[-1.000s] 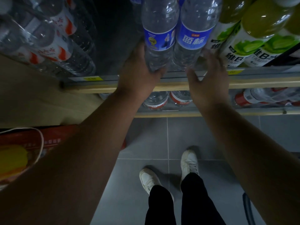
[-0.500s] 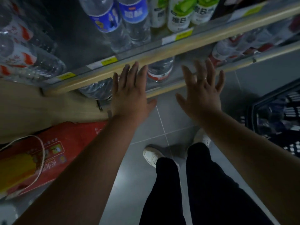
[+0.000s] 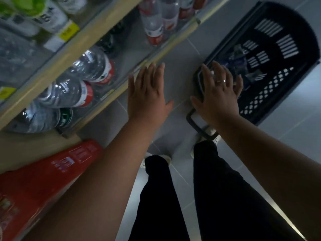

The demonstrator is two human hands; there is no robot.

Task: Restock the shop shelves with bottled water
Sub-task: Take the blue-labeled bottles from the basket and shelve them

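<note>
My left hand (image 3: 147, 96) is flat and empty, fingers straight, over the grey tiled floor (image 3: 180, 70) just right of the low wood-edged shelf (image 3: 180, 36), where clear plastic water bottles with red labels (image 3: 93, 66) lie. My right hand (image 3: 219, 94), fingers spread and holding nothing, hovers over the near rim of the black slotted plastic basket (image 3: 271, 91) on the right. Blurred clear bottles (image 3: 238, 60) sit inside it.

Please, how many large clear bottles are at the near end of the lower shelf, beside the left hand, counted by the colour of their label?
Red-label bottles: 2
Green-label bottle: 1
Total: 3
</note>
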